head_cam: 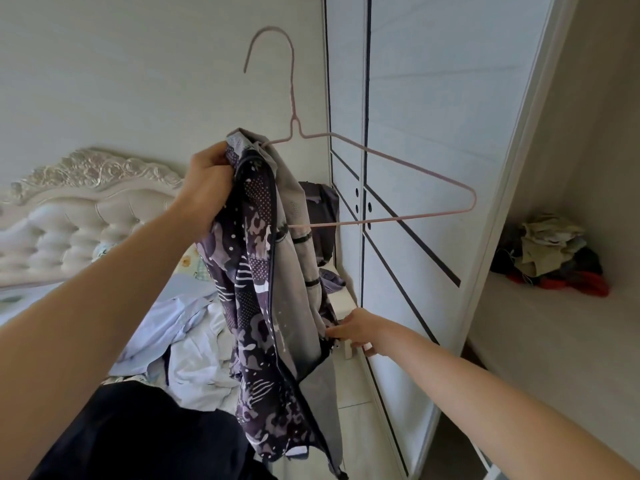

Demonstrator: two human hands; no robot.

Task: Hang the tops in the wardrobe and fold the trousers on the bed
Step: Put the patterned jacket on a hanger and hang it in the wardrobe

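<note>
1 pink hanger (415, 171), 1 purple patterned top (256, 271) gripped in L hand (207, 181); top's lower edge pinched in R hand (356, 329) fingers.

A home bedroom: a white wardrobe (415, 133) with dark-lined doors stands beside a bed (24, 306). Its tufted, carved headboard (69, 216) and loose pale clothes (194, 341) lie left of the wardrobe doors. Heaped clothes (550, 254) sit on a shelf (554, 341) right of them.
</note>
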